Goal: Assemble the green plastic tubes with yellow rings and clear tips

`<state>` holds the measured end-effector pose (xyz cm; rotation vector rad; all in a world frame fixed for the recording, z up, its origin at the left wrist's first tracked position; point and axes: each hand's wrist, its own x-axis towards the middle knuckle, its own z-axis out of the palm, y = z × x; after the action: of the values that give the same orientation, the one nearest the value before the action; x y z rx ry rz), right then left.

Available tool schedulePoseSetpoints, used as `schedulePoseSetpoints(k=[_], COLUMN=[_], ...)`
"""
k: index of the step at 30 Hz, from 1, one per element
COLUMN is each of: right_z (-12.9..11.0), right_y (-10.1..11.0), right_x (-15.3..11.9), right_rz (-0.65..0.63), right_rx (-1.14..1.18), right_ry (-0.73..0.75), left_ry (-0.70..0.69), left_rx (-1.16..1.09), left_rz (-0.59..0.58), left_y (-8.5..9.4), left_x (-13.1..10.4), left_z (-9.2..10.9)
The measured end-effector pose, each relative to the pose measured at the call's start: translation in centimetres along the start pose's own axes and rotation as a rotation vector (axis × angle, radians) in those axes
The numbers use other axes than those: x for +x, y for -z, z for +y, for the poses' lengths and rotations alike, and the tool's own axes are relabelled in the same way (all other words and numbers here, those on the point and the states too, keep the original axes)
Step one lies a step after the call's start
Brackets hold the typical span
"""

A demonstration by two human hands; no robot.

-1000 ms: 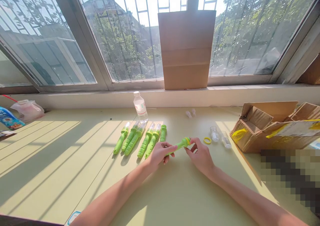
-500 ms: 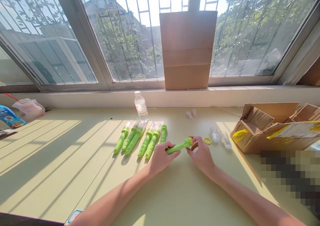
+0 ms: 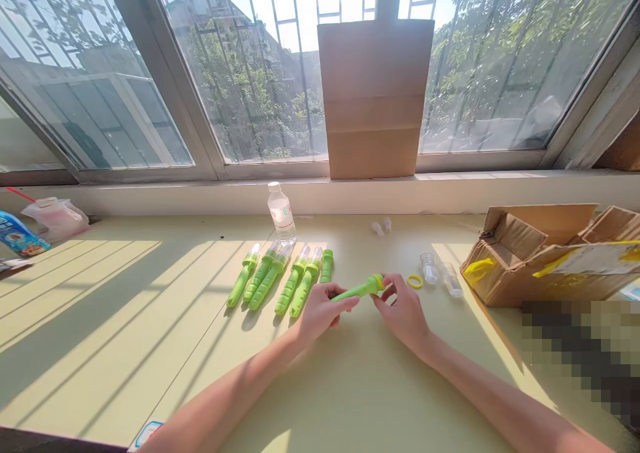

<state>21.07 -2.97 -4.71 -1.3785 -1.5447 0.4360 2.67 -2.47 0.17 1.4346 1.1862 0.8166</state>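
My left hand [image 3: 321, 311] is closed round the near end of a green plastic tube [image 3: 359, 291], thumb along it. The tube lies slanted, its wider end up to the right. At that end my right hand [image 3: 404, 306] pinches a yellow ring [image 3: 380, 282], partly hidden by the fingers. A loose yellow ring [image 3: 415, 281] lies just right of my right hand. Left of the hands rest several green tubes with clear caps [image 3: 285, 279]. One green tube without a clear cap [image 3: 327, 266] lies just behind my left hand.
Two clear plastic caps [image 3: 440, 276] lie before an open cardboard box [image 3: 545, 266] at right. Two small whitish pieces [image 3: 382, 227] are farther back. A water bottle [image 3: 282, 214] stands behind the tubes. A cardboard sheet [image 3: 374, 99] leans on the window.
My left fingers have wrapped further round the green tube, the thumb now lying over it. My right hand stays at the yellow ring with hardly any movement.
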Motion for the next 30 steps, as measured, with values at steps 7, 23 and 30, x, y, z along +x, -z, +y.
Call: schedulePoseSetpoints(k=[7, 23, 30], right_z=[0.4, 0.5, 0.4], right_y=[-0.1, 0.0, 0.0], right_x=[0.0, 0.3, 0.2], right_rz=[-0.041, -0.016, -0.033], right_rx=[-0.017, -0.035, -0.073], right_ry=[-0.019, -0.104, -0.094], left_ry=[0.084, -0.262, -0.253], left_rx=[-0.059, 0.375, 0.329], left_rz=[-0.041, 0.17, 0.182], left_y=[0.4, 0.3, -0.1], left_x=[0.3, 0.5, 0.0], left_z=[-0.2, -1.1, -1.0])
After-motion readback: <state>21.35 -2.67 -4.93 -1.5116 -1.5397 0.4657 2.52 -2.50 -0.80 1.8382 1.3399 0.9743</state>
